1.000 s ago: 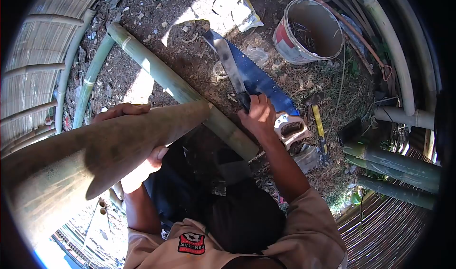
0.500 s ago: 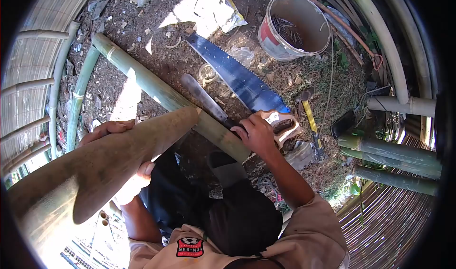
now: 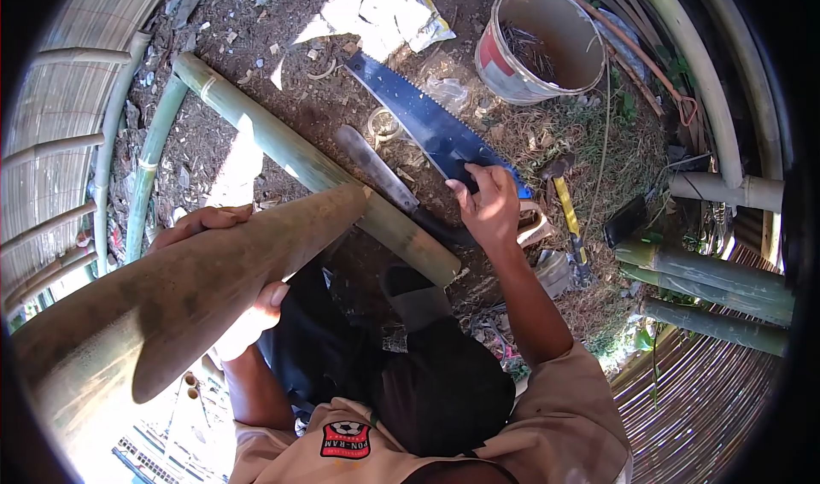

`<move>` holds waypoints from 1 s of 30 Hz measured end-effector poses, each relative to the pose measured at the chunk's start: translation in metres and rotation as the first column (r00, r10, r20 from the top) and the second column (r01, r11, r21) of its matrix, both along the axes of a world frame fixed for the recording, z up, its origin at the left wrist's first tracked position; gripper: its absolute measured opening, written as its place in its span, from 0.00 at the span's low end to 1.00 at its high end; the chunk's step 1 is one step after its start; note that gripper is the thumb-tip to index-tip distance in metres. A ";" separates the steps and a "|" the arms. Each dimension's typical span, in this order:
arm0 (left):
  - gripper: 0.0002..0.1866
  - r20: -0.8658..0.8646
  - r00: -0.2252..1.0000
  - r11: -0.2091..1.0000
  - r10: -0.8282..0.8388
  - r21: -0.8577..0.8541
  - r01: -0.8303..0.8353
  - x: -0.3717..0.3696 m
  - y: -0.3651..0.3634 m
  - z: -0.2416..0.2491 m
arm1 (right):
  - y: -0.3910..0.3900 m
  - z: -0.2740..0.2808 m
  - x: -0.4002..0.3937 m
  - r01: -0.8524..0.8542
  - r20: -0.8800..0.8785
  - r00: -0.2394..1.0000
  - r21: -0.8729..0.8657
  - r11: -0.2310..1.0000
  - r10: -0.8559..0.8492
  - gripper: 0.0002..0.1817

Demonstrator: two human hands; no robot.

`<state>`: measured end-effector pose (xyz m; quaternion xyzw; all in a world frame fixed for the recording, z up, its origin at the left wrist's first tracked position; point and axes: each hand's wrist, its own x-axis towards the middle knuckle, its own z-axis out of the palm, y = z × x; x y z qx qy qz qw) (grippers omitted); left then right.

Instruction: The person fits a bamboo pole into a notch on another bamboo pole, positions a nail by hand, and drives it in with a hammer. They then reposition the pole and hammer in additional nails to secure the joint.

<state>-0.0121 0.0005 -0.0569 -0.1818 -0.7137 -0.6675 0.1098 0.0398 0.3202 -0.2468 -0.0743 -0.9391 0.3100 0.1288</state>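
Note:
My left hand (image 3: 250,323) is wrapped round a thick brown bamboo pole (image 3: 231,266), its fingers over the far side and the thumb on the near side. The pole slants up from the lower left, its cut tip overlapping a green bamboo pole (image 3: 282,155) on the ground. Over the handle end of a blue-bladed hand saw (image 3: 427,117) hovers my right hand (image 3: 493,211), thumb and forefinger apart, gripping nothing. The saw's wooden handle (image 3: 536,226) is partly hidden by that hand. Between the saw and the green pole lies a machete (image 3: 376,168) with a dark handle.
A paint-stained bucket (image 3: 512,78) stands at the upper right, with dry sticks inside. A yellow-handled hammer (image 3: 567,211) lies right of the saw. More bamboo poles (image 3: 709,270) are stacked at the right. Slatted bamboo (image 3: 77,134) borders the left side.
My right hand has let go of the machete handle and moved up and right to the base of the saw blade. The left hand keeps its hold on the bamboo pole.

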 end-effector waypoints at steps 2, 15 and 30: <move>0.56 -0.009 1.000 0.998 0.017 -0.065 -0.017 -0.001 -0.001 0.000 | -0.023 0.014 -0.011 -0.156 -0.099 0.985 -0.150 0.976 0.142 0.22; 0.60 0.052 0.998 0.994 -0.019 -0.109 0.025 -0.003 -0.021 -0.004 | -0.090 0.003 0.042 -0.400 -0.054 0.916 -0.212 0.892 0.398 0.35; 0.63 0.025 0.995 0.987 -0.095 -0.130 0.097 -0.003 -0.023 -0.002 | -0.156 0.056 -0.033 -0.447 -0.364 0.874 -0.336 0.829 0.323 0.53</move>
